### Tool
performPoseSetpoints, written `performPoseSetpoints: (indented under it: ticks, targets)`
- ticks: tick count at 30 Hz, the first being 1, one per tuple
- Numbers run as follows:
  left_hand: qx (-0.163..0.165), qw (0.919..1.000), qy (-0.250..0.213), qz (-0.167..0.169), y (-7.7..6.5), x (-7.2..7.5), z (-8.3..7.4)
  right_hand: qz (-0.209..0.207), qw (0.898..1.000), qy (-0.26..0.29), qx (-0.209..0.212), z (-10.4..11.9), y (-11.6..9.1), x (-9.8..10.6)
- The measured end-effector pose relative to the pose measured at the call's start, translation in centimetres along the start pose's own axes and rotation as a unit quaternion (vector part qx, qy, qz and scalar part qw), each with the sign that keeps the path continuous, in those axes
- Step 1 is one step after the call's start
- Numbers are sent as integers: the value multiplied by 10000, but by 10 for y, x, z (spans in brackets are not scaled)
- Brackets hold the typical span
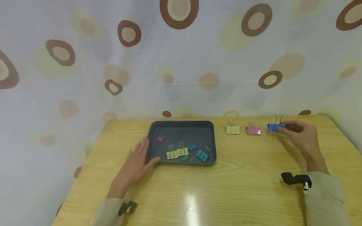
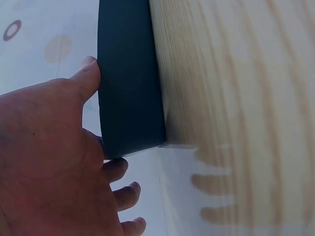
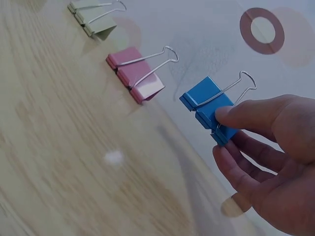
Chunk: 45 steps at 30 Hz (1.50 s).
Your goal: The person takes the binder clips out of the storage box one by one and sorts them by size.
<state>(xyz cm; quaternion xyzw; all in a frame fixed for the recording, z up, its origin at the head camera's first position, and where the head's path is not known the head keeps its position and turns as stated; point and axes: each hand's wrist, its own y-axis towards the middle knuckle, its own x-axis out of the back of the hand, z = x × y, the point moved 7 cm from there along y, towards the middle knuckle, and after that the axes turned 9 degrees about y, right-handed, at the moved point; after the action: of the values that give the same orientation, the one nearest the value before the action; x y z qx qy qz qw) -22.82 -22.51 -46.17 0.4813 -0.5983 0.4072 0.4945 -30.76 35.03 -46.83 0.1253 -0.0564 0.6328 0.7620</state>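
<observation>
My right hand (image 1: 304,138) pinches a large blue binder clip (image 3: 206,101) between thumb and fingers, its wire handles pointing up, at the right end of a row. Beside it on the table stand a pink binder clip (image 1: 253,130) and a pale yellow binder clip (image 1: 233,130). My left hand (image 1: 135,164) rests against the left side of a dark grey tray (image 1: 182,124), thumb at its front rim, fingers extended. Inside lie two pale yellow clips (image 1: 177,153), a teal clip (image 1: 202,155), a small teal clip (image 1: 185,158), a small blue clip (image 1: 192,147) and a small pink clip (image 1: 160,138).
The light wooden table (image 1: 240,188) runs back to a wall covering (image 1: 181,56) patterned with circles. Black wrist mounts (image 1: 295,179) sit at both sleeves.
</observation>
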Motion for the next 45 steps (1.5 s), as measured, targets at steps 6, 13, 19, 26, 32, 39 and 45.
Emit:
performPoseSetpoints:
  ticks: [6, 13, 19, 26, 32, 39, 45]
  targets:
    - [61, 10000, 61, -34, -3, 5, 1, 57, 9998, -196, 2, -6, 6, -2]
    - [55, 10000, -3, 33, -3, 0, 3, 53, 9953, -950, -198, -19, 10, -5]
    - [39, 10000, 17, 24, -1, -3, 1, -43, 9919, -1267, -52, -20, 11, -3]
    - [-47, 10000, 28, -17, 0, -3, -3, -136, 9865, -1633, 27, -20, 5, -1]
    - [-42, 10000, -34, -28, -1, 3, -3, -150, 9871, -1590, 57, -19, 5, -3]
    - [-23, 10000, -2, 28, 0, -1, -1, -142, 9866, -1623, 12, -19, 4, -4]
    - [-9, 10000, -19, 14, 0, -4, 0, -85, 9929, -1179, -140, -15, 3, 1]
